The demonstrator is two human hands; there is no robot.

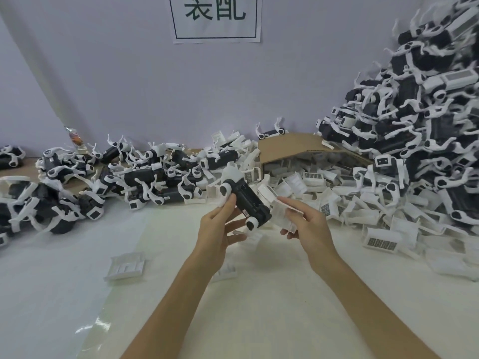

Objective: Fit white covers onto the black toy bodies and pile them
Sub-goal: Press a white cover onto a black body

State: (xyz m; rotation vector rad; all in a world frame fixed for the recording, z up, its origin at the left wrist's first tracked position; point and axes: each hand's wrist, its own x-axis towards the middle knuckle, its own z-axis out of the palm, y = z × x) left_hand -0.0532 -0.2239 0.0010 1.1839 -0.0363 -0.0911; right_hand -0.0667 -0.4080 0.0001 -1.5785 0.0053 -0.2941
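Observation:
My left hand [219, 231] grips a black toy body [248, 200] with white leg joints, held tilted above the white table in the middle of the view. Beside it, my right hand [308, 224] holds a white cover [281, 212] against the body's right side. The cover touches the body; whether it is seated I cannot tell. A tall pile of toy bodies with white legs [420, 120] rises at the right, and a lower heap of the same toys [145, 174] lies at the left back.
A tipped cardboard box [290, 146] spills several white covers [337, 193] across the right of the table. Loose covers lie near my arms, one at the left [125, 266] and one under my left wrist [228, 269]. A paper sign [215, 16] hangs on the wall.

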